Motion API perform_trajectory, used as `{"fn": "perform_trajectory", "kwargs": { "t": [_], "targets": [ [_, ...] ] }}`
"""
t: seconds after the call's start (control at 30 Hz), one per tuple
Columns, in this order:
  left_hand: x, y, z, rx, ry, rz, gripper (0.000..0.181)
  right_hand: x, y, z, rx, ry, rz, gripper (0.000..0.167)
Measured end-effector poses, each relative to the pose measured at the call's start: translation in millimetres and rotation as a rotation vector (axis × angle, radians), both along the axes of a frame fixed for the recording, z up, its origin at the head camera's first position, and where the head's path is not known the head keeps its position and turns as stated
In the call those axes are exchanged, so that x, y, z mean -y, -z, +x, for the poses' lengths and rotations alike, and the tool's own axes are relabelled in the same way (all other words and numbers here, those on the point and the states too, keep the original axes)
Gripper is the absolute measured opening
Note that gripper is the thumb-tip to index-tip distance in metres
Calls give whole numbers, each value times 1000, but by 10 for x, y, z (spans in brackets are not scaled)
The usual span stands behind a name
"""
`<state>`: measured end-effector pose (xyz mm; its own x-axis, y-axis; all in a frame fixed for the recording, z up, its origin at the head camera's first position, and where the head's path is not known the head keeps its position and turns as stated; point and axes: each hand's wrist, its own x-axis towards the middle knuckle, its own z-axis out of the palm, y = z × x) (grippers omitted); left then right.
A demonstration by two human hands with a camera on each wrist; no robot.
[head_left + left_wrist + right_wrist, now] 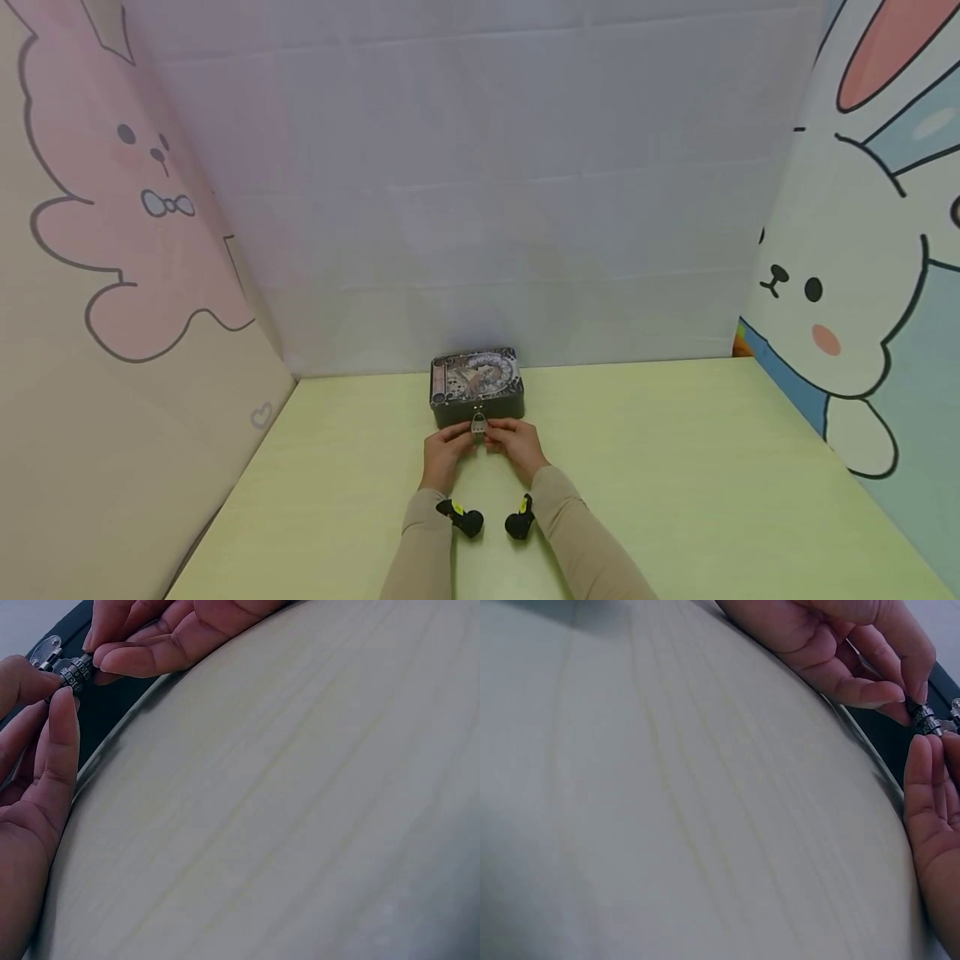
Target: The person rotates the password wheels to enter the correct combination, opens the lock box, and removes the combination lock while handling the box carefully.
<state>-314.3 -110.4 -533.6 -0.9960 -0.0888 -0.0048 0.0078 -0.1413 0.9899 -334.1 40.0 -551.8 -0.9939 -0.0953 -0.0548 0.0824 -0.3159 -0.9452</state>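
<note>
A small silver padlock with number dials [478, 427] hangs at the front clasp of a dark, picture-lidded box [477, 379]. The left hand [446, 455] pinches one side of the lock and the right hand [519, 446] pinches the other. In the left wrist view, the dials [74, 673] show between the fingertips of the left hand [45, 765] and the right hand [172, 637]. The right wrist view has the lock [925, 720] between the left hand [840, 645] and the right hand [936, 802]. The dial numbers are too small to read.
The box stands on a pale yellow-green table [637, 467], close to a white backdrop [487, 192]. Side walls carry cartoon rabbits, a pink one [112, 233] at left and a white one [840, 275] at right. Black devices sit at both wrists.
</note>
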Motion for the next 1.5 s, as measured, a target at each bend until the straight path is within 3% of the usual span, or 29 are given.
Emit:
{"fn": "perform_trajectory", "kwargs": {
  "t": [0.17,0.4,0.47,0.67,0.77,0.93,1.1,1.5],
  "targets": [
    [6,208,-128,-2,-31,16,31,-5,28,7,-11,-3,-5,33],
    [-17,262,-129,-142,-34,62,21,-1,44,-17,-15,1,-4,32],
    [-21,257,-124,-163,-31,66,19,-1,44,-22,-11,1,-3,31],
    [-40,241,-154,-53,-67,45,25,-2,31,-10,-15,-2,3,31],
    [-40,220,-155,-26,-68,78,25,-4,22,-3,-7,-1,1,32],
    [-26,125,-93,-16,-30,137,26,-6,7,10,-5,-3,0,33],
    [-20,-32,27,-36,11,117,30,-10,-40,27,-5,-7,-5,32],
    [-14,-83,62,-19,22,62,32,-2,-5,-3,10,5,4,31]
  ]
}}
